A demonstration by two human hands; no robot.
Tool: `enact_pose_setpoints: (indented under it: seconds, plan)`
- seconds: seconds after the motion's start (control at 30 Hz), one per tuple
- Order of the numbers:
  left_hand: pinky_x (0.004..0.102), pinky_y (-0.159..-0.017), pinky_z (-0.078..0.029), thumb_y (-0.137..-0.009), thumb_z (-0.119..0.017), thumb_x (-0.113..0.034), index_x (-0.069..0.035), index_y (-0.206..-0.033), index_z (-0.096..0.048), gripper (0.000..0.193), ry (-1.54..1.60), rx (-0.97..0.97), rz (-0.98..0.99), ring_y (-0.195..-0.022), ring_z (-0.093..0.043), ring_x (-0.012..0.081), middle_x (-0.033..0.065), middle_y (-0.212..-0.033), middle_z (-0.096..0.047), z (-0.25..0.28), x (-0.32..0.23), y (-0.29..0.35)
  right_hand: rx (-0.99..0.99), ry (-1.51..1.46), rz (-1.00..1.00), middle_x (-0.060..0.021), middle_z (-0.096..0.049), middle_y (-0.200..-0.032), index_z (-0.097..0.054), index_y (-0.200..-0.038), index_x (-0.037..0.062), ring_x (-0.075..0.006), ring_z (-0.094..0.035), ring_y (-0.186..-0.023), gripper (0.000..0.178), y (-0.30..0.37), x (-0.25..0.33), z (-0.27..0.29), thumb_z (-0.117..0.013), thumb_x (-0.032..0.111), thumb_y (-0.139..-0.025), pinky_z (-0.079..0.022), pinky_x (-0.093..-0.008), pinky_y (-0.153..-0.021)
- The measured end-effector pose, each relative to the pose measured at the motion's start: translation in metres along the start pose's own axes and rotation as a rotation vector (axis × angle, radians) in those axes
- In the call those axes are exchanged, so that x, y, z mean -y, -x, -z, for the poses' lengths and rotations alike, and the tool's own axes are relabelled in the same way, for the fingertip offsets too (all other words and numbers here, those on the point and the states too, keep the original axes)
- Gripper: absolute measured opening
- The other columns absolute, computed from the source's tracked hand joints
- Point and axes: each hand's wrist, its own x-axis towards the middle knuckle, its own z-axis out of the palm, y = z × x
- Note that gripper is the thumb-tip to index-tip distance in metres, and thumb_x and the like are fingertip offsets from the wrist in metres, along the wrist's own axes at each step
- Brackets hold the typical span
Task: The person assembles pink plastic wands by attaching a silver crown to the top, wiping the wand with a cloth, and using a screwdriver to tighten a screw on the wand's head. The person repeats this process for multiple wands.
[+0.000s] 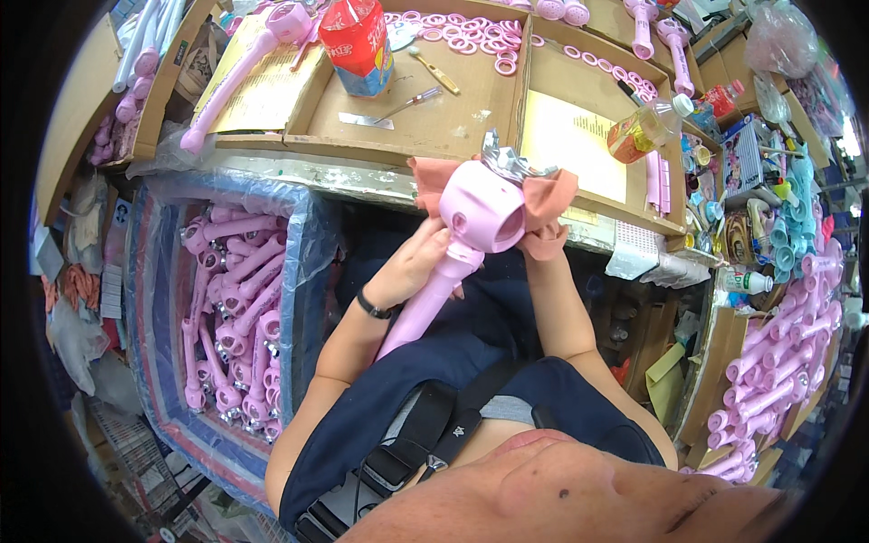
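Observation:
A pink toy wand point(419, 306) with a hollow round head is tilted in front of my chest, its handle end low near my lap. My left hand point(415, 264), with a dark band at the wrist, is closed around the wand just below its head. A shiny silver crown-shaped piece point(516, 165) sits on top of the head. An orange-brown cloth point(549, 204) bunches at the head's right side, and more of it shows behind the left side. My right hand point(545, 253) grips this cloth against the head; its fingers are mostly hidden.
Left, a blue-lined bin point(303, 299) holds many similar pink wands. Ahead, cardboard trays point(434, 109) carry pink rings, a red bag point(355, 41), a screwdriver point(412, 104) and a drink bottle point(647, 131). More pink wands point(778, 362) are stacked at right.

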Motion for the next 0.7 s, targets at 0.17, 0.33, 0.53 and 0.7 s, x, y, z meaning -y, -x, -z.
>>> enact_pose_setpoints:
  seconds: [0.17, 0.33, 0.53, 0.7]
  plan:
    - [0.0240, -0.056, -0.049, -0.092, -0.056, -0.031, 0.002, -0.125, -0.033, 0.052, -0.429, -0.179, -0.125, -0.060, -0.057, 0.0112, 0.0086, -0.086, -0.056, -0.017, -0.007, 0.007, -0.185, 0.148, 0.032, -0.0071, -0.048, -0.093, -0.048, -0.104, 0.0022, -0.0194, -0.049, -0.088, 0.027, 0.005, -0.017, -0.010, -0.054, 0.019, -0.083, -0.041, -0.0321, -0.074]
    - [0.0300, -0.061, -0.051, -0.088, -0.060, -0.036, 0.006, -0.120, -0.035, 0.058, -0.645, -0.306, -0.079, -0.071, -0.065, 0.0210, 0.0192, -0.089, -0.061, -0.018, -0.002, 0.001, -0.593, -0.404, -0.610, -0.0078, -0.049, -0.112, -0.040, -0.121, 0.0063, -0.0179, -0.051, -0.102, 0.046, 0.017, -0.039, -0.064, -0.047, 0.041, -0.092, -0.047, -0.0314, -0.082]
    - [0.0386, -0.075, -0.050, -0.083, -0.066, -0.039, 0.006, -0.116, -0.035, 0.064, -0.866, -0.410, -0.336, -0.090, -0.063, 0.0395, 0.0286, -0.097, -0.059, -0.016, 0.008, -0.004, -0.634, -0.927, -0.425, -0.0075, -0.040, -0.126, -0.027, -0.126, 0.0148, -0.0186, -0.045, -0.117, 0.051, 0.039, 0.012, -0.091, -0.040, 0.051, -0.093, -0.040, -0.0366, -0.098]
    - [0.0380, -0.075, -0.050, -0.079, -0.069, -0.042, 0.007, -0.115, -0.033, 0.070, -0.799, -0.410, -0.331, -0.090, -0.063, 0.0401, 0.0289, -0.096, -0.059, -0.005, 0.012, -0.003, -0.583, -0.600, -0.313, -0.0046, -0.033, -0.123, -0.030, -0.120, 0.0124, -0.0179, -0.038, -0.115, 0.036, 0.022, 0.047, -0.079, -0.041, 0.035, -0.094, -0.033, -0.0332, -0.100]
